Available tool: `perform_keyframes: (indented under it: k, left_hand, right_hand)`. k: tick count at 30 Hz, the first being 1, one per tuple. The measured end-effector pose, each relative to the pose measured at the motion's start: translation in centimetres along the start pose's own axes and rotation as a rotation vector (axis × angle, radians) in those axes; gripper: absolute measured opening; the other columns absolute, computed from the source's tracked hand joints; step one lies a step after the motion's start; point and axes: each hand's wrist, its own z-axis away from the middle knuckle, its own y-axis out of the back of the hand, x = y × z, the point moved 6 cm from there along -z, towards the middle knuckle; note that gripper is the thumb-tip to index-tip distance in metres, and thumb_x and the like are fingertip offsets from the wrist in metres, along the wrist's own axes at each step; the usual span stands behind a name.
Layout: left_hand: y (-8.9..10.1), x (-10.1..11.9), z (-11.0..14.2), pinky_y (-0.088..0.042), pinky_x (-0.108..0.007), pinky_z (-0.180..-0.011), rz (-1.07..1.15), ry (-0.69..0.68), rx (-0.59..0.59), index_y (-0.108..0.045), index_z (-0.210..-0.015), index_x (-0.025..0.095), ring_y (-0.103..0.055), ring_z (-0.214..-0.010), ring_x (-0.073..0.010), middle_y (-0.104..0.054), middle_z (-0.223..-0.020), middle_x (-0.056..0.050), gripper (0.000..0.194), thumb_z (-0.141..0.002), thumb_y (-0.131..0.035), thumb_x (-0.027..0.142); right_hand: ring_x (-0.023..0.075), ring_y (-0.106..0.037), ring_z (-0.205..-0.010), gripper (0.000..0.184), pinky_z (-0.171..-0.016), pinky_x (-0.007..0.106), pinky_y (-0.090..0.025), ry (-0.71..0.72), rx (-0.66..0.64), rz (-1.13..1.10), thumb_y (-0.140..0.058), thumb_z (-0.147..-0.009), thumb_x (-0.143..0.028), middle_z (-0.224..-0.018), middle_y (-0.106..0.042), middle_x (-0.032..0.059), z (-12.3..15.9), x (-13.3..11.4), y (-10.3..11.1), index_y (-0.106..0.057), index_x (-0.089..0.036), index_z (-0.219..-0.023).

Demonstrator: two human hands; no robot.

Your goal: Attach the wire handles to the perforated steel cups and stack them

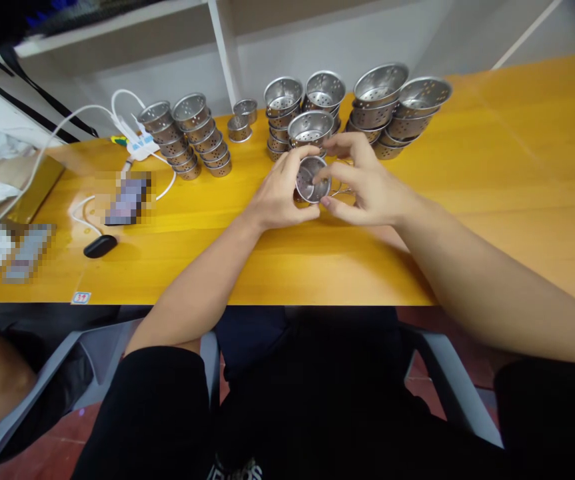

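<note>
My left hand curves around the side of a small perforated metal cup, which is tilted so that its mouth faces me. On the cup's right side, my right hand has its thumb at the rim and a fingertip reaching into the mouth, closed on the edge. A thin wire piece sticks out beside the cup under my right fingers; where it ends is hidden. Just behind my hands stands a stack of larger perforated cups, its lower part covered by my fingers.
More stacked perforated cups stand behind to the right, and tall narrow stacks to the left. Two small cups sit between. Leftward lie a power strip, white cables, a phone and a black oval device.
</note>
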Motion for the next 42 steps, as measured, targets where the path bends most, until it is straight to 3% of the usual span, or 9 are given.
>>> perform_keyframes:
  k: [5, 9, 16, 23, 28, 35, 40, 42]
  left_hand:
    - [0.4, 0.5, 0.0, -0.058, -0.063, -0.156, -0.043, -0.045, -0.043, -0.068, -0.169, 0.038, -0.072, -0.172, -0.0424, -0.078, -0.179, -0.007, 0.089, -0.094, -0.109, 0.064]
    - [0.2, 0.1, -0.2, -0.056, -0.063, -0.155, -0.086, -0.098, -0.06, -0.066, -0.175, 0.038, -0.07, -0.173, -0.0448, -0.077, -0.178, -0.009, 0.1, -0.09, -0.11, 0.069]
    - [-0.4, -0.9, -0.3, -0.057, -0.068, -0.152, -0.123, -0.107, -0.072, -0.068, -0.177, 0.04, -0.069, -0.172, -0.0491, -0.075, -0.179, -0.009, 0.099, -0.095, -0.106, 0.079]
    - [-1.1, -1.5, -0.2, -0.059, -0.066, -0.142, -0.076, -0.162, -0.083, -0.065, -0.173, 0.031, -0.071, -0.162, -0.0476, -0.073, -0.172, -0.017, 0.103, -0.094, -0.099, 0.087]
    - [-1.5, -1.3, 0.0, -0.059, -0.065, -0.139, -0.101, -0.185, -0.111, -0.061, -0.174, 0.03, -0.07, -0.16, -0.0472, -0.071, -0.173, -0.018, 0.095, -0.099, -0.095, 0.077]
    - [-1.2, -0.2, 0.4, -0.06, -0.062, -0.137, -0.127, -0.207, -0.13, -0.062, -0.171, 0.029, -0.073, -0.156, -0.0453, -0.073, -0.17, -0.017, 0.087, -0.096, -0.096, 0.054]
    - [-0.4, 0.0, 0.8, -0.061, -0.06, -0.14, -0.134, -0.204, -0.143, -0.062, -0.172, 0.025, -0.075, -0.16, -0.044, -0.074, -0.171, -0.017, 0.092, -0.085, -0.092, 0.032]
    - [-0.2, 0.1, 0.9, -0.061, -0.06, -0.141, -0.133, -0.2, -0.145, -0.061, -0.173, 0.026, -0.075, -0.163, -0.0438, -0.073, -0.173, -0.016, 0.094, -0.084, -0.092, 0.03]
  right_hand:
    - [0.0579, -0.069, -0.156, 0.039, -0.14, 0.083, -0.057, -0.04, -0.046, -0.019, -0.095, -0.101, -0.064, -0.165, -0.068, 0.0217, 0.2, -0.3, 0.4, -0.084, -0.031, -0.118]
    - [0.0561, -0.069, -0.152, 0.043, -0.137, 0.082, -0.059, -0.039, -0.028, -0.022, -0.096, -0.102, -0.069, -0.154, -0.071, 0.0214, 0.1, -0.8, 0.9, -0.079, -0.033, -0.117]
    - [0.0539, -0.071, -0.151, 0.059, -0.139, 0.083, -0.057, -0.138, -0.006, -0.048, -0.088, -0.106, -0.096, -0.151, -0.079, 0.0173, 0.1, 0.2, 0.8, -0.079, -0.038, -0.115]
    - [0.0488, -0.079, -0.142, 0.061, -0.129, 0.074, -0.069, 0.017, 0.008, -0.103, -0.094, -0.106, -0.095, -0.144, -0.082, 0.0145, 0.3, 1.3, 0.6, -0.087, -0.036, -0.118]
    - [0.0449, -0.083, -0.127, 0.053, -0.116, 0.073, -0.075, 0.09, 0.049, -0.107, -0.098, -0.108, -0.085, -0.136, -0.082, 0.0143, 0.4, 1.5, 0.7, -0.085, -0.033, -0.108]
    - [0.0469, -0.08, -0.132, 0.052, -0.129, 0.079, -0.068, -0.035, 0.008, -0.27, -0.112, -0.094, -0.085, -0.136, -0.085, 0.0117, 0.3, 1.5, 1.4, -0.09, -0.038, -0.099]
    - [0.0336, -0.086, -0.114, 0.036, -0.108, 0.057, -0.078, -0.08, -0.149, -0.607, -0.115, -0.1, -0.065, -0.131, -0.086, 0.0078, 0.7, 2.5, 1.9, -0.093, -0.036, -0.105]
    - [0.0318, -0.084, -0.113, 0.034, -0.105, 0.054, -0.076, -0.099, -0.152, -0.573, -0.113, -0.103, -0.063, -0.128, -0.085, 0.0069, 1.1, 3.8, 2.2, -0.092, -0.036, -0.106]
